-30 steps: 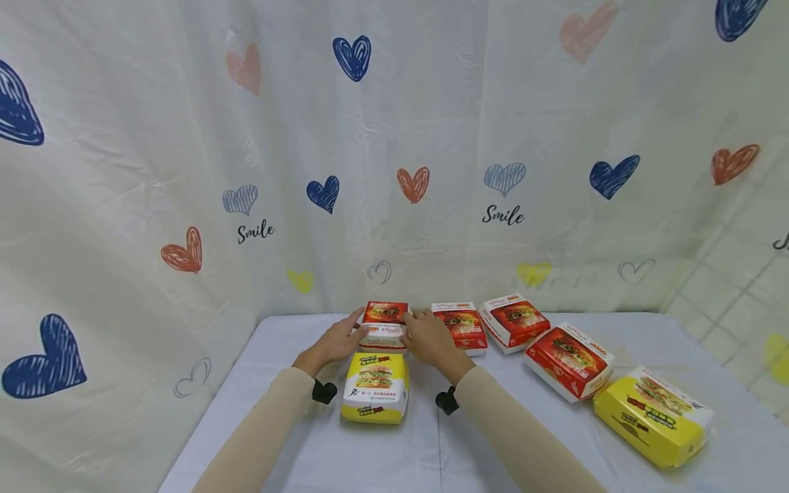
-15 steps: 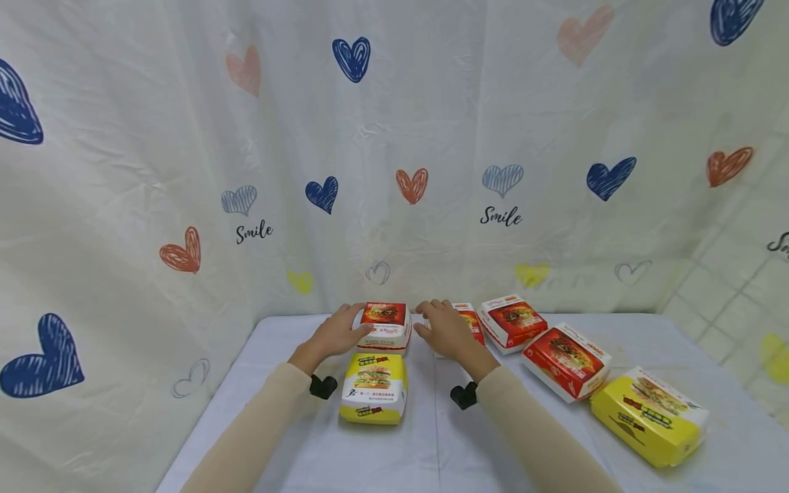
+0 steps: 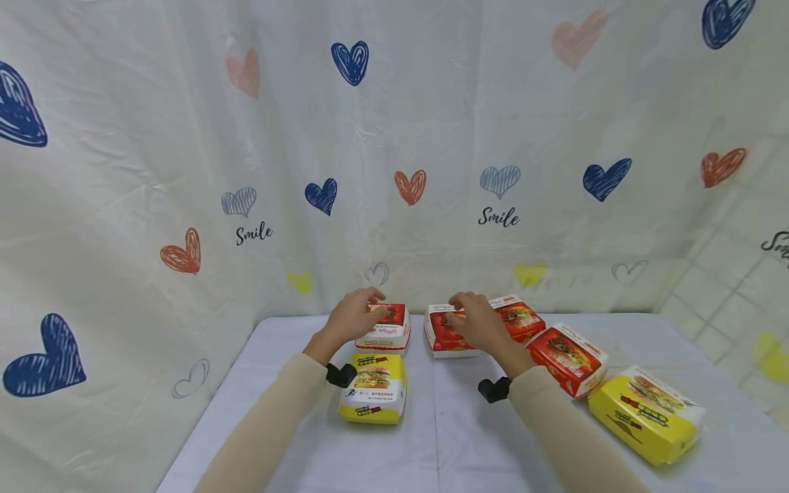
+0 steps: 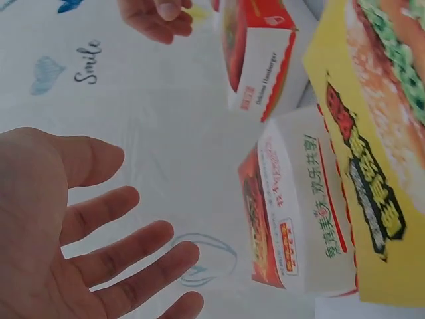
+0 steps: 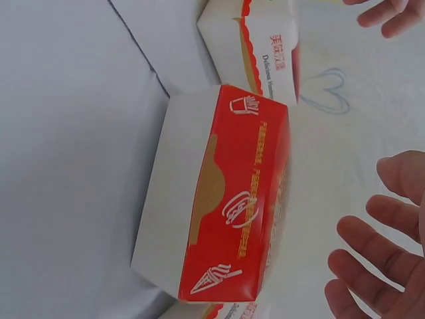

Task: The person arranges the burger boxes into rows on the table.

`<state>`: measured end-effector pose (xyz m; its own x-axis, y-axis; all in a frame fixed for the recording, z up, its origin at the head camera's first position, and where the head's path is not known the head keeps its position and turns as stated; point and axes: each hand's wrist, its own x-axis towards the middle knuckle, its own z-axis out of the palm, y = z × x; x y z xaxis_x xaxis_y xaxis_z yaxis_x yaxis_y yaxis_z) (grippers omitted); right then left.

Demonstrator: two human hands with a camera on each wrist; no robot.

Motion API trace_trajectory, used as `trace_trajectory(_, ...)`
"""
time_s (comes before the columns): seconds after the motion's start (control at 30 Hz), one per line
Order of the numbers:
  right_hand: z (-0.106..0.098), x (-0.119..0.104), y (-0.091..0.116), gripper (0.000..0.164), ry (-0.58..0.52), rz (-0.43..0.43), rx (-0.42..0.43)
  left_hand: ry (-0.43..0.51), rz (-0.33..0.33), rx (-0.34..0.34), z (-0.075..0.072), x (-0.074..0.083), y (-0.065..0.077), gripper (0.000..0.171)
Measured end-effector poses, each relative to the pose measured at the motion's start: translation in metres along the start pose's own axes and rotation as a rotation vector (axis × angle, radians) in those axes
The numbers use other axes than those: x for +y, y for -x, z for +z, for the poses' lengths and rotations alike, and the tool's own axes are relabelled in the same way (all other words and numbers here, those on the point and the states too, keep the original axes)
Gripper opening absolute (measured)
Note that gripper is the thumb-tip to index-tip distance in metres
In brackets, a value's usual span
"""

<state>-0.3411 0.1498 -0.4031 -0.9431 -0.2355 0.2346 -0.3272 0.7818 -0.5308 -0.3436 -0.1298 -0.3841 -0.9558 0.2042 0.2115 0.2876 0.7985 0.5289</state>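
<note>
Burger boxes: six total, four red, two yellow, all on the bench (image 3: 407, 455) under white cloth.
Red boxes: left red-and-white cardboard burger box (image 3: 387, 337); middle red-and-white cardboard burger box (image 3: 442, 339); back-right red-and-white cardboard box (image 3: 519, 316), partly behind the right hand; far-right red-and-white cardboard box (image 3: 570, 357), sleeve overlapping it.
Yellow boxes: front yellow-and-white cardboard box (image 3: 372, 394), just in front of the left red one; right-end yellow-and-white cardboard box (image 3: 646, 416).
Hands: two, bare.
Left hand (image 3: 353, 318): fingers loosely spread, holding nothing; left red box below them, apart in wrist view.
Right hand (image 3: 483, 324): fingers loosely bent and apart, holding nothing; middle red box below them, apart in wrist view.
Sleeves: two, beige (image 3: 265, 428).
Wrist straps: two, black (image 3: 341, 375).
Backdrop: one white heart-print curtain (image 3: 431, 123).
</note>
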Motion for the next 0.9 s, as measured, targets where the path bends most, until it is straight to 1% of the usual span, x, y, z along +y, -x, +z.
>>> trace_trajectory(0.17, -0.006, 0.010, 0.004, 0.040, -0.026, 0.016, 0.013, 0.079, -0.024, 0.032, 0.000, 0.017, -0.007, 0.033)
trace_trajectory(0.27, -0.006, 0.020, 0.004, 0.041, -0.023, 0.013, 0.032, 0.146, -0.048, 0.030, 0.005, 0.027, -0.011, 0.033)
trace_trajectory(0.3, -0.006, 0.023, 0.004, 0.041, -0.024, 0.024, 0.037, 0.164, -0.057, 0.029, 0.008, 0.030, -0.012, 0.032)
trace_trajectory(0.43, -0.003, 0.032, 0.003, 0.045, -0.018, 0.069, 0.038, 0.211, -0.103, 0.026, 0.023, 0.043, -0.018, 0.028)
trace_trajectory(0.5, -0.002, 0.035, 0.003, 0.047, -0.030, 0.090, 0.030, 0.208, -0.122, 0.022, 0.032, 0.051, -0.021, 0.027)
trace_trajectory(0.7, -0.001, 0.040, -0.001, 0.049, -0.058, 0.112, 0.011, 0.214, -0.165, 0.000, 0.058, 0.074, -0.026, 0.030)
trace_trajectory(0.9, 0.002, 0.042, -0.007, 0.049, -0.070, 0.129, -0.022, 0.229, -0.187, 0.018, 0.079, 0.086, -0.026, 0.032)
